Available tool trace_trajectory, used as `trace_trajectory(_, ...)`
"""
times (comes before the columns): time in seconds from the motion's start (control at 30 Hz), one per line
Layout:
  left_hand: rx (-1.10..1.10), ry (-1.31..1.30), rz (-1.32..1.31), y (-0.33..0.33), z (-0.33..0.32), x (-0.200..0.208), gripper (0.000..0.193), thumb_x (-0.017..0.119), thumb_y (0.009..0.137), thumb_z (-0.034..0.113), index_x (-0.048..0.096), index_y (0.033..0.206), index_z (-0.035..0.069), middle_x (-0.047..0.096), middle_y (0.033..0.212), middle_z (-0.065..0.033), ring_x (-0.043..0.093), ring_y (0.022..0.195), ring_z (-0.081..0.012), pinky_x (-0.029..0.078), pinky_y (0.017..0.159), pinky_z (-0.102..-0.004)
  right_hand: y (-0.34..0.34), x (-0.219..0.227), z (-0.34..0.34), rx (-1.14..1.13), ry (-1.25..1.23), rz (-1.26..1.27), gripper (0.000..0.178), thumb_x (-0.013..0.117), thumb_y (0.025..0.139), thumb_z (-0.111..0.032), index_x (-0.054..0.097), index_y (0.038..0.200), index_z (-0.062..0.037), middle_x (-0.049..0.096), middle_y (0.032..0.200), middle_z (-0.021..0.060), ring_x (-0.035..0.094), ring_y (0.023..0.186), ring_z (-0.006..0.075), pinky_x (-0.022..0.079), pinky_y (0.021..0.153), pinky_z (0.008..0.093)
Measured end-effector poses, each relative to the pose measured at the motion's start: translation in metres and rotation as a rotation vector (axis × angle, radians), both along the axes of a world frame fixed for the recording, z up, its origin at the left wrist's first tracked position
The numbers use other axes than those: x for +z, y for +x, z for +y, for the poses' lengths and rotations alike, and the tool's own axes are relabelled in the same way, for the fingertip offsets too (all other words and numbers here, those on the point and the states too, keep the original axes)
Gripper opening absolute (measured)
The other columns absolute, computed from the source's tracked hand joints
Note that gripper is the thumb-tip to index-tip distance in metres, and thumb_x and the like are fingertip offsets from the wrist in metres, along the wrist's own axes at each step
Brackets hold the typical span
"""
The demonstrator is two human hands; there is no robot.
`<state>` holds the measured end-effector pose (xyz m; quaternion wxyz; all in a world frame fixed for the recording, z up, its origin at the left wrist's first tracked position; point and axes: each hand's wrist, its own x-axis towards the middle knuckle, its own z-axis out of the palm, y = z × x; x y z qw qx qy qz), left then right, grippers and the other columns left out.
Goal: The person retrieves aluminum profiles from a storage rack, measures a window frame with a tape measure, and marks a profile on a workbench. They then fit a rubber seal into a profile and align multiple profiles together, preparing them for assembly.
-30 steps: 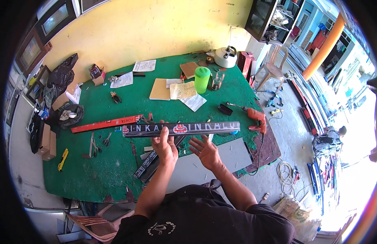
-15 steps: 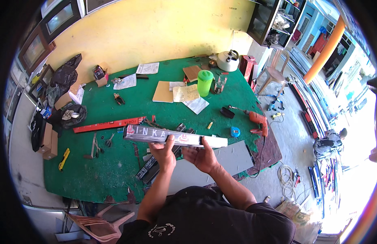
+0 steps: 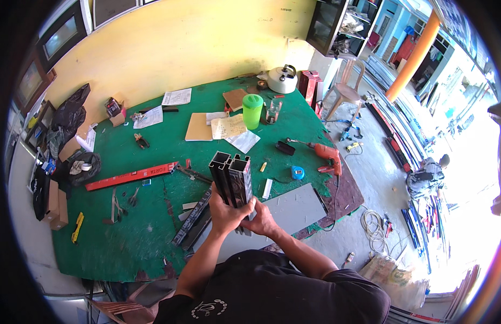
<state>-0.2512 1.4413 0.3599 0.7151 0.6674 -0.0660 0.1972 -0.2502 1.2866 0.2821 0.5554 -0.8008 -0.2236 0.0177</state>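
A pair of dark aluminium profiles stands tilted over the table, hollow ends facing up and away. My left hand wraps round their lower left side, fingers closed. My right hand grips their lower right side, its thumb meeting the left one. Just left of them, another dark profile with printed film lies on the table. A grey flat panel lies beneath and to the right of my hands. Near its far edge is a small white strip.
On the green table lie a red box-section length, pliers, a yellow cutter, a blue tape measure and a corded red drill. A green tumbler and a kettle stand farther back. Someone crouches on the right.
The profiles have turned from lying crosswise to pointing away from me, so their hollow ends now show. Both hands have closed in together at the lower part. The view has shifted slightly.
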Motion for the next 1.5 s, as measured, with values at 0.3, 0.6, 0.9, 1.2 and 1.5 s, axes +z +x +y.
trace_trajectory(0.3,-0.139,0.006,0.046,-0.004,-0.004,0.001,0.08,0.094,0.068,0.014,0.048,0.131,-0.004,0.063,0.114,-0.0108,0.065,0.1,-0.0181,0.058,0.087,-0.0346,-0.009,-0.008,0.0,-0.039,0.096,0.079,0.042,0.09,0.077,-0.026,0.066,0.1,-0.0018,0.073,0.084,0.0144,0.07,0.077,0.0205,0.057,0.072,0.0417)
trace_trajectory(0.6,-0.477,-0.027,0.154,-0.013,0.014,0.001,0.091,0.102,0.067,0.021,0.048,0.135,-0.004,0.058,0.122,-0.0093,0.06,0.108,-0.0173,0.053,0.094,-0.0331,-0.029,0.029,-0.008,-0.091,0.137,-0.05,0.05,0.088,0.079,-0.029,0.065,0.111,0.0007,0.071,0.079,0.0218,0.072,0.076,0.0422,0.056,0.068,0.0464)
trace_trajectory(0.9,-0.421,-0.02,0.055,-0.053,-0.026,-0.021,0.118,0.106,0.059,0.032,0.036,0.147,-0.006,0.05,0.135,-0.0142,0.052,0.123,-0.0237,0.047,0.107,-0.0404,-0.081,0.013,-0.015,-0.364,0.156,-0.139,0.043,0.077,0.076,-0.015,0.061,0.112,0.0031,0.068,0.083,0.0256,0.066,0.079,0.0489,0.054,0.068,0.0499)
trace_trajectory(1.2,-0.521,0.067,0.139,-0.086,-0.098,-0.03,0.084,0.092,0.066,0.007,0.045,0.135,-0.004,0.056,0.121,-0.0103,0.059,0.107,-0.0195,0.053,0.095,-0.0358,-0.147,0.024,-0.065,-0.594,0.111,-0.07,0.032,0.075,0.077,-0.01,0.059,0.103,0.0008,0.065,0.073,0.0232,0.067,0.073,0.0472,0.055,0.063,0.0456)
trace_trajectory(1.5,-0.614,0.134,0.14,-0.102,-0.211,-0.021,0.086,0.089,0.065,0.006,0.043,0.137,-0.004,0.055,0.124,-0.0106,0.059,0.109,-0.0208,0.053,0.098,-0.0377,-0.174,0.015,-0.175,-0.638,0.223,-0.144,0.039,0.074,0.078,-0.01,0.06,0.112,0.0027,0.068,0.085,0.0246,0.069,0.08,0.0454,0.055,0.069,0.0446)
